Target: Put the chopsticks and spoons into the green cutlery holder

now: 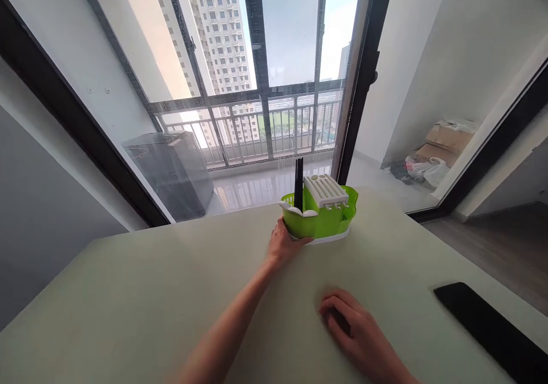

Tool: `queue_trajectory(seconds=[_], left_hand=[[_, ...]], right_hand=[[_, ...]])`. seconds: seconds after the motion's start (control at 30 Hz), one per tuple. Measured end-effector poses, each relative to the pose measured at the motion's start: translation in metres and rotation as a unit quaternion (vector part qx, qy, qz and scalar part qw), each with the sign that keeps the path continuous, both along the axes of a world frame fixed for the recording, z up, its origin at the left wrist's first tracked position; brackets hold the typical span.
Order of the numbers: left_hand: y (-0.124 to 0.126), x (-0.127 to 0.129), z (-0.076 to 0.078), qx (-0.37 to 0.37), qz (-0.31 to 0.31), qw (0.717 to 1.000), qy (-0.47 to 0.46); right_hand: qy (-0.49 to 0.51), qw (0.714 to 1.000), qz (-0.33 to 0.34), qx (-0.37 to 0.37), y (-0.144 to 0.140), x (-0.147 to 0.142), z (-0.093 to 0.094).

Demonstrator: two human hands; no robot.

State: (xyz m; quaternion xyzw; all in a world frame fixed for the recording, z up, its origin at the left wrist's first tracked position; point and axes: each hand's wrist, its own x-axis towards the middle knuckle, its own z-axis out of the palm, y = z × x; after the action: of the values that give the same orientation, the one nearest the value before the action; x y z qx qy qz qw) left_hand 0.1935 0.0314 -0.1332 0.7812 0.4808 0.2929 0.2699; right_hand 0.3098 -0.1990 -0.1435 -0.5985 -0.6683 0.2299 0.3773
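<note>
A bright green plastic utensil holder with a white base stands on the far part of the table. My left hand grips its lower left end, thumb along the front of the base and fingers round the side. Black chopsticks stand upright in it, and white spoons lean over its front left rim. A white slotted rack with small hooks tops its middle. Nearer to me, my right hand rests on the table, loosely curled, thumb apart from the fingers, with nothing visible in it.
On the right of the pale green table lies a long black flat object. Behind the table are dark-framed glass doors. Beyond them stand a grey cabinet-like box, cardboard boxes and plastic bags.
</note>
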Motion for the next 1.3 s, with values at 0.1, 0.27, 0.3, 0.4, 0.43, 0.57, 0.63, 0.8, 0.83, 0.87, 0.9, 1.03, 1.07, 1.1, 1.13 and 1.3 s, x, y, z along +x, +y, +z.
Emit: queue_trajectory(seconds=[0.1, 0.27, 0.3, 0.4, 0.43, 0.57, 0.63, 0.8, 0.83, 0.87, 0.9, 1.03, 1.07, 1.1, 1.13, 1.3], left_hand=[[0.004, 0.015, -0.001, -0.011, 0.006, 1.000, 0.004], [0.004, 0.009, -0.003, -0.011, -0.046, 0.998, -0.029], [0.003, 0.001, -0.003, -0.015, -0.061, 0.997, -0.040], [-0.001, -0.038, 0.000, -0.054, -0.103, 0.991, -0.067], [-0.003, -0.055, 0.002, -0.072, -0.121, 0.987, -0.075], [-0.012, -0.134, 0.014, -0.098, -0.136, 0.977, -0.134], [-0.021, -0.169, 0.021, -0.121, -0.109, 0.975, -0.150], [-0.046, -0.216, 0.034, -0.164, -0.059, 0.976, -0.133], [-0.050, -0.218, 0.035, -0.159, -0.055, 0.978, -0.124], [-0.053, -0.219, 0.036, -0.150, -0.050, 0.981, -0.116], [-0.056, -0.219, 0.037, -0.140, -0.046, 0.983, -0.110], [-0.062, -0.215, 0.040, -0.128, -0.042, 0.986, -0.097], [-0.062, -0.214, 0.040, -0.128, -0.042, 0.986, -0.095], [-0.063, -0.213, 0.041, -0.129, -0.041, 0.987, -0.092], [-0.063, -0.213, 0.042, -0.128, -0.038, 0.987, -0.091], [-0.065, -0.213, 0.042, -0.126, -0.038, 0.986, -0.101]], right_hand=[[0.007, 1.000, 0.003, -0.001, 0.001, 0.000, 0.001], [0.017, 1.000, 0.011, -0.002, 0.001, 0.000, 0.001], [0.020, 1.000, 0.011, -0.004, 0.001, 0.001, 0.001], [0.027, 0.999, 0.011, -0.015, 0.000, 0.001, 0.000], [0.028, 0.999, 0.013, -0.018, 0.000, 0.001, 0.000], [0.026, 0.999, 0.019, -0.030, 0.006, 0.001, 0.003], [0.013, 0.999, 0.016, -0.034, 0.014, -0.001, 0.005], [-0.029, 0.999, 0.002, -0.042, 0.051, -0.018, 0.008], [-0.035, 0.999, 0.001, -0.041, 0.060, -0.023, 0.008], [-0.041, 0.998, 0.003, -0.038, 0.068, -0.027, 0.008], [-0.047, 0.998, 0.004, -0.034, 0.077, -0.032, 0.008], [-0.050, 0.998, 0.001, -0.023, 0.105, -0.045, 0.008], [-0.045, 0.999, -0.003, -0.022, 0.109, -0.046, 0.008], [-0.039, 0.999, -0.007, -0.022, 0.111, -0.047, 0.008], [-0.032, 0.999, -0.010, -0.023, 0.113, -0.046, 0.007], [0.005, 0.999, 0.000, -0.031, 0.111, -0.042, 0.003]])
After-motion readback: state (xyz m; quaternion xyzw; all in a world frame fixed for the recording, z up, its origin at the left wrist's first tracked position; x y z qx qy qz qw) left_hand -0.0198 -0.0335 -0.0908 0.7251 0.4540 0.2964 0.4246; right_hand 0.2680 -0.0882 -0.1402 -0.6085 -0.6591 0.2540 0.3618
